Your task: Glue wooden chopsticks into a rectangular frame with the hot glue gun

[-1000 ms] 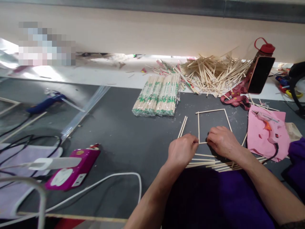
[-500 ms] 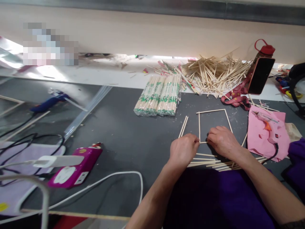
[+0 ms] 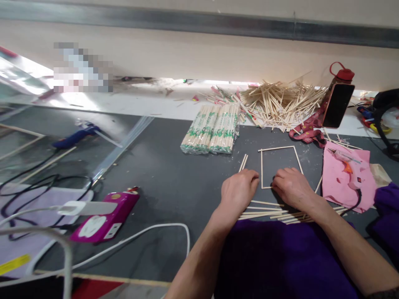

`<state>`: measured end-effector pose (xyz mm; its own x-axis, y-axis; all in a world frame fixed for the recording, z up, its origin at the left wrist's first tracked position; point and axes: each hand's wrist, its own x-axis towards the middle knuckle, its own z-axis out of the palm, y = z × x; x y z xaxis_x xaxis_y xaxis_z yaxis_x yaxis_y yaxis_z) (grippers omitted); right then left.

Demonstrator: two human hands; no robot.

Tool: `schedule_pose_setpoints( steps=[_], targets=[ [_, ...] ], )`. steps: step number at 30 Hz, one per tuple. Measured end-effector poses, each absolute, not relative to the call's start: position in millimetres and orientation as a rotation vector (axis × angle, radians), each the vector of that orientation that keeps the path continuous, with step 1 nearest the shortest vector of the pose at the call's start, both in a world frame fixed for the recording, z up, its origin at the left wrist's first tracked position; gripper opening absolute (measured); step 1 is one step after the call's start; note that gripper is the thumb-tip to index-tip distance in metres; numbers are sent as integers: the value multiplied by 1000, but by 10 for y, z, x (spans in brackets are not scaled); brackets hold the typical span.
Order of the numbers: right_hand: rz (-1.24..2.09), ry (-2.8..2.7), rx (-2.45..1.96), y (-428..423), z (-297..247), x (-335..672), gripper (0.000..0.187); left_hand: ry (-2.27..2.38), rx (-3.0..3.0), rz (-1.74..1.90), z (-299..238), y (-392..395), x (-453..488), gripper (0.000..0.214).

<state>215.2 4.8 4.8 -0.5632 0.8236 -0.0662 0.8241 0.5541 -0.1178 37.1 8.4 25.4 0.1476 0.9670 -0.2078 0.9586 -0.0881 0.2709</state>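
Observation:
On the grey table lies a four-sided frame of thin chopsticks (image 3: 262, 168), flat in front of me. Its lower right part is hidden by my right hand (image 3: 293, 185), whose bent fingers close on the bottom stick. My left hand (image 3: 239, 187) is closed, its thumb and fingertips together just left of the lower left corner, slightly apart from the frame. Nothing shows between those fingers. A few loose chopsticks (image 3: 243, 162) poke out beyond the left hand. More chopsticks (image 3: 262, 214) lie in a row between my forearms and the purple cloth at my body.
Wrapped chopstick packs (image 3: 212, 129) lie behind the frame, with a big chopstick pile (image 3: 280, 104) beyond. A glue gun (image 3: 350, 168) rests on pink cloth (image 3: 332, 193) at right. A phone (image 3: 338, 106) leans on a red-capped bottle (image 3: 345, 74). A magenta power box (image 3: 126, 209), cables and blue glue gun (image 3: 76, 136) are left.
My left hand has drawn slightly left, off the frame's lower left corner. The right hand stays on the bottom stick. The whole view has shifted a little.

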Motion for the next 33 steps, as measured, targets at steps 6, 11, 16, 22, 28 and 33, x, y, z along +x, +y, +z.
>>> schedule_pose_setpoints(
  steps=[6,11,16,22,28,33],
  targets=[
    [-268,2737,1460,71,262,2155,25,1998,2029,17,168,388,557,29],
    [-170,2634,1582,464,467,2115,27,2042,1945,102,66,647,582,28],
    [-33,2545,1655,966,304,2066,31,2033,1871,167,44,727,571,25],
    [36,2521,1691,1104,87,2081,34,1996,1856,194,16,747,563,25],
    [62,2523,1683,1115,62,2103,33,2032,1830,179,-13,765,578,25],
    [78,2519,1704,1096,53,2117,35,2043,1816,194,-34,753,563,24]
  ],
)
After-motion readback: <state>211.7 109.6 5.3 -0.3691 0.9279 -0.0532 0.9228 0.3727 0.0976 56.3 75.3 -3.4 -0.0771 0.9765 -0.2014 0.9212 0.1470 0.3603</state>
